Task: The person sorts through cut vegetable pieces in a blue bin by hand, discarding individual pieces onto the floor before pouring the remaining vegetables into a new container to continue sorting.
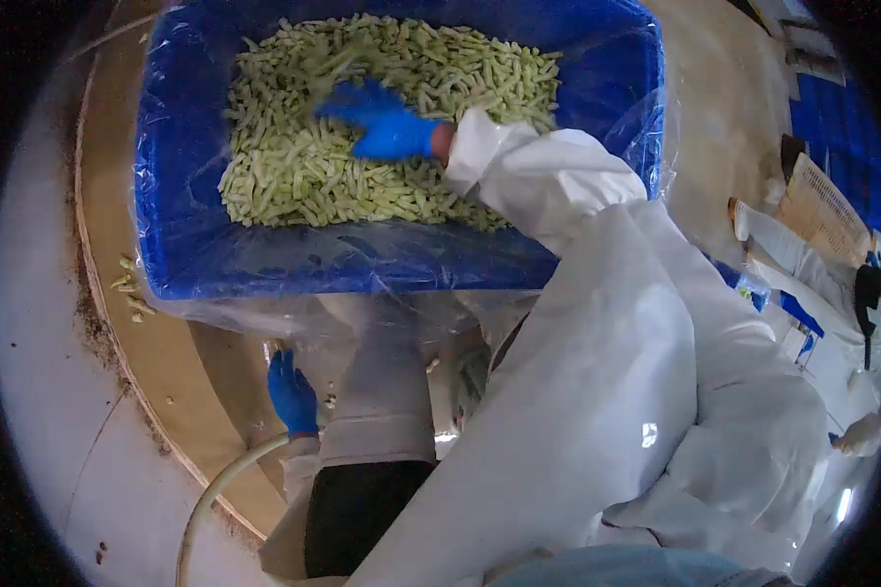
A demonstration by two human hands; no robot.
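My right hand (387, 122), in a blue glove, reaches over a heap of cut pale-green vegetable pieces (303, 181). Its fingers are spread and slightly blurred, and I see nothing held in them. The pieces lie in a large blue crate (352, 259) lined with clear plastic film (431, 311). Low at the left, my gloved left hand (292, 391) hangs below the crate's near edge. Its fingers stretch out away from me, with the palm side hard to make out. A small pale spot shows near the fingertips, too small to name.
A few loose pieces (130, 289) lie on the tan floor left of the crate. A pale hose (210, 494) curves along the lower left. On the right are a person in white clothing (857, 391), a perforated beige crate (822, 205) and blue crates (837, 127).
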